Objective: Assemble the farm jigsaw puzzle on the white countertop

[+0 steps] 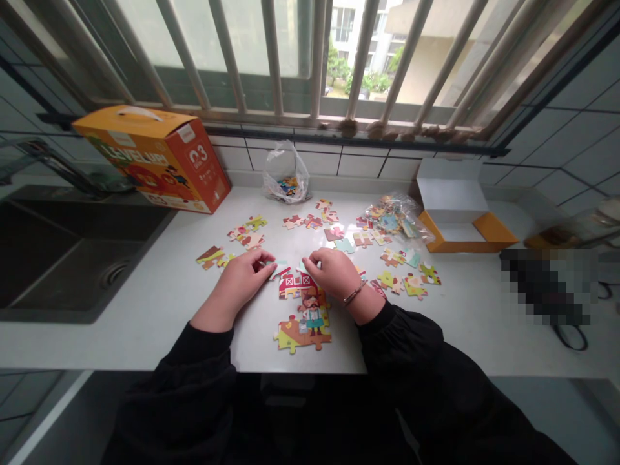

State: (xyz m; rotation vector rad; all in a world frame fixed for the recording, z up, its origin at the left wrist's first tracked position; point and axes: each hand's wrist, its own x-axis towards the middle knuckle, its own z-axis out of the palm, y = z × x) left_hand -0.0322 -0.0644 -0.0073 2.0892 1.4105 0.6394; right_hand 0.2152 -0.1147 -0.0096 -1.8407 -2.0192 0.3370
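On the white counter lies a partly joined jigsaw [303, 323] that shows a figure in a teal apron and a red barn. At its upper left, my left hand [247, 274] pinches a jigsaw piece [279, 268] with teal and red on it. My right hand [334, 271] is closed at the upper right edge of the joined part, thumb and finger on a pale teal jigsaw piece [303, 265], partly hidden by the fingers. Loose jigsaw pieces [210, 257] lie left of my left hand, and more loose pieces [415, 284] lie right of my right hand.
An orange puzzle box [159, 168] stands back left beside the dark sink [87, 258]. A clear bag [287, 177] of pieces sits at the back wall. Another plastic bag [394, 216] of pieces lies near an open orange-and-white box [465, 226]. Window bars rise behind.
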